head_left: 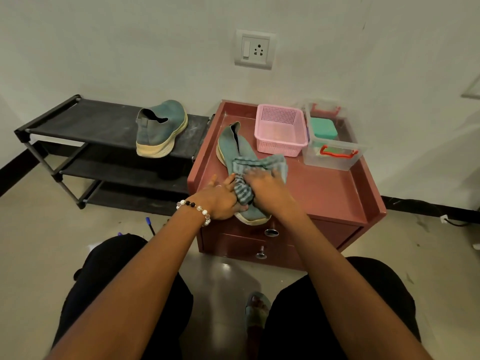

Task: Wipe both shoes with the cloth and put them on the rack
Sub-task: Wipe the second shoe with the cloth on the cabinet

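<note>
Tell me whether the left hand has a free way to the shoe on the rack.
Probably yes: nothing stands between the left hand and the shoe on the rack, but that hand now holds the shoe on the cabinet.

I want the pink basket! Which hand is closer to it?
Right. The right hand lies on the cloth just below the basket; the left hand holds the shoe farther away.

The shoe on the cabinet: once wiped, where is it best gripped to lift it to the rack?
Probably at the heel collar of the shoe, from above: its opening faces up at the far end, uncovered, while the cloth and both hands cover the toe half.
</note>
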Motion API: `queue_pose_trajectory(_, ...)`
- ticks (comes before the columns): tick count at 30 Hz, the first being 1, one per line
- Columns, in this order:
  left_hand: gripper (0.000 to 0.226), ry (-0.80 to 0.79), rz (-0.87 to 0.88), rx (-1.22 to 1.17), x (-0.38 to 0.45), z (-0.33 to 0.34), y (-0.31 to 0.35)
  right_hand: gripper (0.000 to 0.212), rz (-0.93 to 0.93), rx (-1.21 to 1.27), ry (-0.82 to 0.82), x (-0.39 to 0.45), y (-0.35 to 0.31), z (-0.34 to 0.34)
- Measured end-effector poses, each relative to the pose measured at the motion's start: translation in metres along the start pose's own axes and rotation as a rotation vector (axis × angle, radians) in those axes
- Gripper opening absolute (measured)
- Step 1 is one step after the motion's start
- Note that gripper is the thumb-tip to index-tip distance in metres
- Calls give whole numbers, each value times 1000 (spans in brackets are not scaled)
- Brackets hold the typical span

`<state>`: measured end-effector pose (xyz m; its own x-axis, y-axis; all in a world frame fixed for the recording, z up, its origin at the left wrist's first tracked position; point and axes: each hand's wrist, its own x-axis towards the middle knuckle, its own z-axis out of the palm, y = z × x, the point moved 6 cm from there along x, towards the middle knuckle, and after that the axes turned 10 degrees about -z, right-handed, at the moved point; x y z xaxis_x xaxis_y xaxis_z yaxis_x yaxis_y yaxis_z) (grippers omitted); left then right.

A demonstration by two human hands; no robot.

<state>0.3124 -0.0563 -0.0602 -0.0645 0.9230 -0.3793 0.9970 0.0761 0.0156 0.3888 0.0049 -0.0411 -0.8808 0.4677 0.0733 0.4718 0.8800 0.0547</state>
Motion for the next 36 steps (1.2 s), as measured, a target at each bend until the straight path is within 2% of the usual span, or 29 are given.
queue_pose_trajectory(3, 67, 19, -13, -2, 4, -3, -4, 44, 159, -36, -69, -3, 27, 7)
queue_pose_trajectory(5, 69, 28, -21, 22, 4, -5, -6, 44, 197, 2, -78, -5, 34, 5)
queue_pose_trajectory(8, 69, 45, -34, 28, 0, -5, -9, 31, 275, 48, 19, -5, 30, -7)
queue_pose_trajectory(10, 69, 91, -24, 25, 0, -8, -8, 25, 402, 139, 203, -14, 31, -27)
queue_pose_trajectory(14, 66, 279, -11, 70, 4, -30, -6, 28, 781, 549, 725, -51, 54, -66)
queue_pose_trajectory(15, 66, 304, -6, 71, 7, -34, -7, 31, 824, 610, 852, -58, 56, -71)
queue_pose_trajectory(17, 68, 266, 0, 51, 14, -34, -10, 40, 730, 657, 1020, -58, 52, -79)
queue_pose_trajectory(18, 70, 219, -8, 40, 19, -30, -12, 45, 608, 648, 991, -48, 45, -81)
queue_pose_trajectory(19, 71, 172, -27, 30, 22, -24, -15, 48, 454, 612, 878, -35, 36, -77)
queue_pose_trajectory(21, 69, 144, -53, 50, 25, -14, -17, 47, 140, 359, 440, -4, 13, -49)
queue_pose_trajectory(22, 67, 164, -55, 88, 25, -13, -17, 44, 58, 199, 235, 4, 5, -29)
queue_pose_trajectory(24, 66, 217, -80, 139, 23, -13, -17, 41, 102, 26, 30, 9, 12, 0)
queue_pose_trajectory(28, 76, 203, -160, 119, 21, -13, -22, 52, 266, 148, -29, -2, 35, -1)
queue_pose_trajectory(31, 77, 177, -171, 65, 21, -10, -24, 55, 241, 162, -45, -6, 31, -5)
queue_pose_trajectory(34, 77, 148, -169, -2, 22, -6, -23, 55, 232, 2, -44, -5, 26, -4)
queue_pose_trajectory(36, 74, 128, -172, 0, 21, -2, -24, 53, 127, -109, -53, 0, 16, -6)
